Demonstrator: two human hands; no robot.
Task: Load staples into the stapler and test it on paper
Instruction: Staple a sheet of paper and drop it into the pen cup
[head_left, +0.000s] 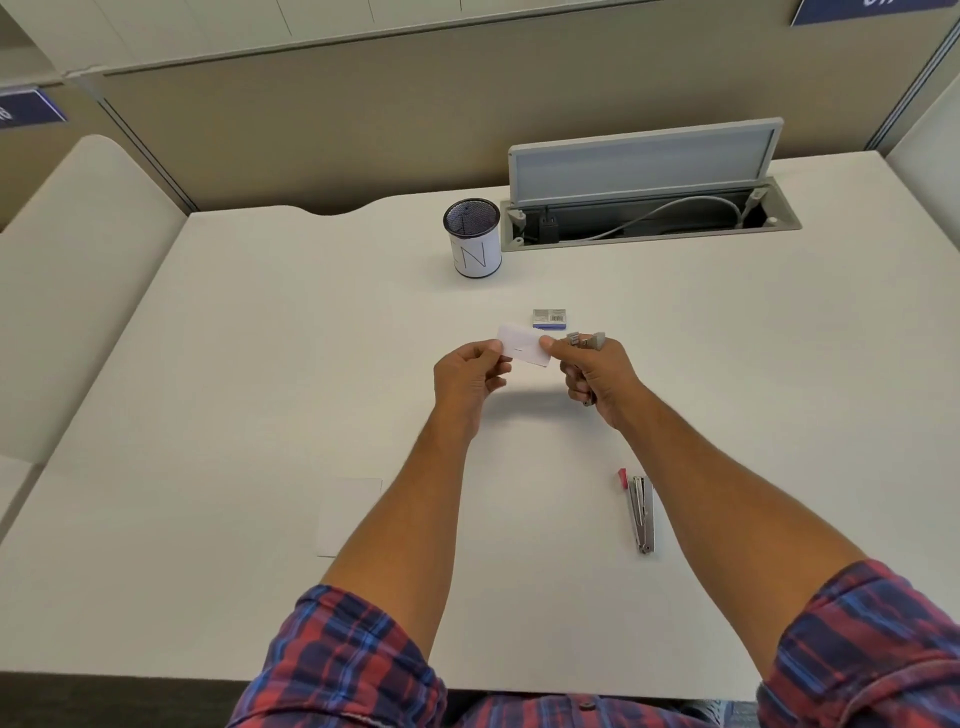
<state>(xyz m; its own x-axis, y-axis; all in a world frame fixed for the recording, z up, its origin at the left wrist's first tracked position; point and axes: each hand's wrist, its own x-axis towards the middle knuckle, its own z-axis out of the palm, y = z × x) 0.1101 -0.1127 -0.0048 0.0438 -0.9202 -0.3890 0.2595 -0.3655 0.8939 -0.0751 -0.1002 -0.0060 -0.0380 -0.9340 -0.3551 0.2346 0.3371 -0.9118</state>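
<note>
Now both hands pinch a paper slip (523, 347), left hand (470, 376) and right hand (597, 379); the stapler (640, 512) lies lengthwise nearer the right.

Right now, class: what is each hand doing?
Left hand: pinches the left end of the small white paper slip.
Right hand: pinches the slip's right end, also gripping a small metal tool that I cannot identify.

White worktop (260, 364), mesh pen cup (472, 237) at rear, staple box (549, 318) mid, open stapler (640, 512) near right, paper sheet (349, 515) near left
</note>
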